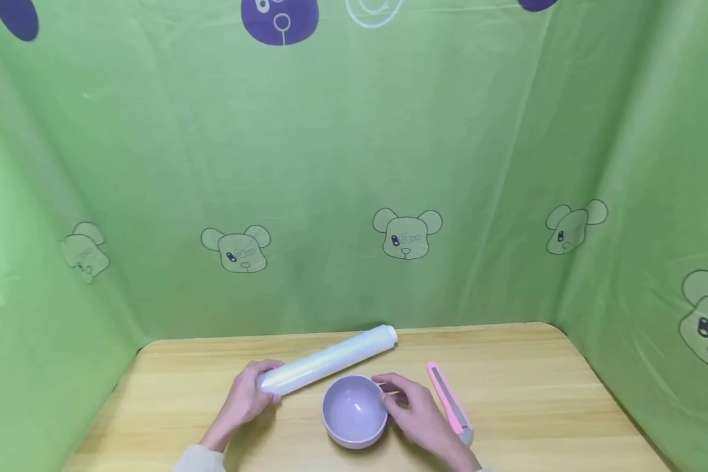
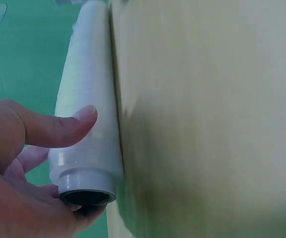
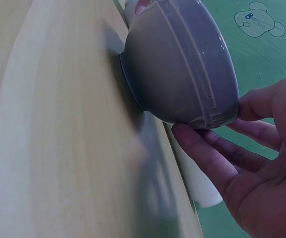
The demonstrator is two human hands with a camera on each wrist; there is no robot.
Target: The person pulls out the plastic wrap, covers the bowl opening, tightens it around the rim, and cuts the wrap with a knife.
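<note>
A roll of clear plastic wrap [image 1: 330, 359] lies slantwise on the table, its far end toward the back edge. My left hand [image 1: 249, 392] grips its near end, and in the left wrist view the thumb [image 2: 66, 130] lies across the film just above the hollow core. To the right of the roll stands a small lilac bowl [image 1: 354, 413], upright, with nothing in it. My right hand [image 1: 415, 410] holds the bowl at its right side; in the right wrist view the thumb [image 3: 254, 103] is at the rim and the fingers lie against the outer wall.
A pink utility knife [image 1: 448, 400] lies on the wooden table [image 1: 537, 387], just right of my right hand. Green cloth [image 1: 330, 275] printed with bear heads hangs behind the table and along both sides.
</note>
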